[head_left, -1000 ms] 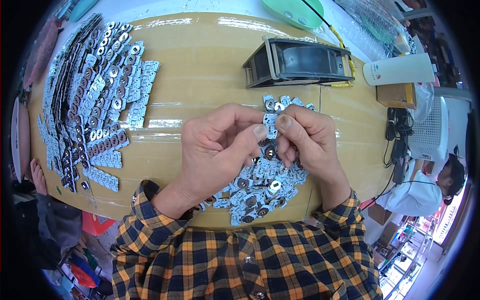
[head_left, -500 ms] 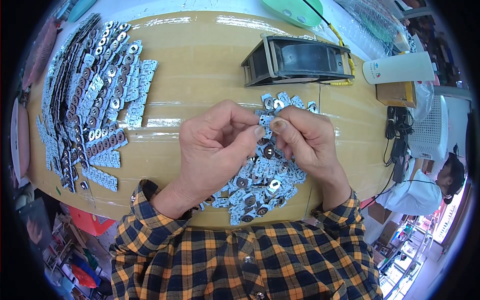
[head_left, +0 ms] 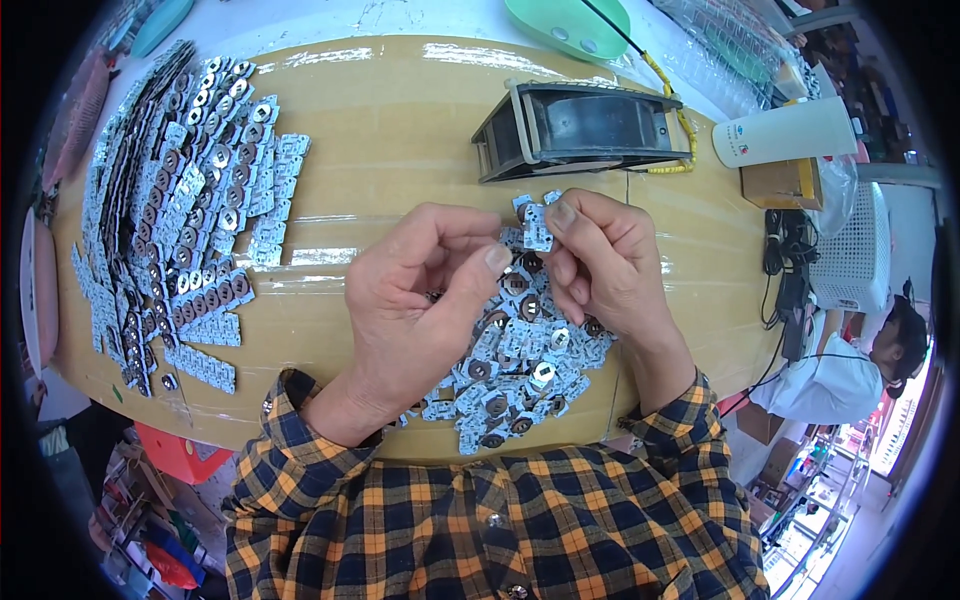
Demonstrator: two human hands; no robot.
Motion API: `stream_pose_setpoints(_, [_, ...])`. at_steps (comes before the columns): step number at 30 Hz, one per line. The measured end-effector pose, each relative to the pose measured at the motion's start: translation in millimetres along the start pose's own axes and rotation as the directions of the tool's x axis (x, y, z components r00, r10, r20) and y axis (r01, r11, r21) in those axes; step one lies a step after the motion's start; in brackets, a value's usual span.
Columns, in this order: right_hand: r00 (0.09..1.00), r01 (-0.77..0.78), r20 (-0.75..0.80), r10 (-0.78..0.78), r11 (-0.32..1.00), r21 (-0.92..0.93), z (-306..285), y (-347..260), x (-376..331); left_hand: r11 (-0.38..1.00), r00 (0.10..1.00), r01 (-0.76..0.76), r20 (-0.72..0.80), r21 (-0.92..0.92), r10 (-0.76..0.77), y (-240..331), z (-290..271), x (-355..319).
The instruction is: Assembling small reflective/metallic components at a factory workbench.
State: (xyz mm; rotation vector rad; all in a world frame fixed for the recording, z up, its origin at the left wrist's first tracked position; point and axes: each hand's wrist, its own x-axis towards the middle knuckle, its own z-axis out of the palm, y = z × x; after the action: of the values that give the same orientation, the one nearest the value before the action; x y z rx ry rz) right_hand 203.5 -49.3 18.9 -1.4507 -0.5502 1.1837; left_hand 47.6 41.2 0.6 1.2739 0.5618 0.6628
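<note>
Between thumb and forefinger, my right hand (head_left: 612, 255) grips a small pale blue circuit board (head_left: 537, 229), held above the near pile. My left hand (head_left: 415, 295) hovers just left of that board, thumb and forefinger apart, the other fingers curled toward the palm; part of the palm is hidden. Beneath both hands spreads a loose pile of small circuit boards (head_left: 520, 345), many carrying round metallic or dark brown parts. On the left of the table lie many joined strips of similar boards (head_left: 190, 200), stacked and overlapping.
A black box fan (head_left: 590, 128) stands beyond my hands on the cardboard-covered table (head_left: 360, 130). At the far right are a white cup (head_left: 785, 133) on a small brown box (head_left: 778, 186), black cables (head_left: 785, 260) and a white basket (head_left: 852, 248). Another person (head_left: 840, 370) is farther right.
My left thumb and forefinger have come off the small board and moved slightly left. The board stays in my right hand, now turned a little. The whole view has shifted slightly.
</note>
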Motion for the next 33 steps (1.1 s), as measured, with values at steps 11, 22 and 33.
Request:
stream_pose_setpoints(11, [1.0, 0.004, -0.013, -0.004, 1.0, -0.006, 3, 1, 4, 0.999, 0.997, 0.042, -0.067, 0.023, -0.04, 9, -3, -1])
stream_pose_setpoints(22, [0.999, 0.004, -0.053, -0.001, 0.998, 0.056, 1, 1, 4, 0.999, 0.999, 0.046, -0.027, 0.028, -0.045, 7, -5, -6])
stream_pose_setpoints(33, [0.998, 0.053, -0.023, -0.054, 0.998, -0.029, -1, 2, 5, 0.993, 0.993, 0.111, 0.027, 0.05, -0.112, 13, -2, -14])
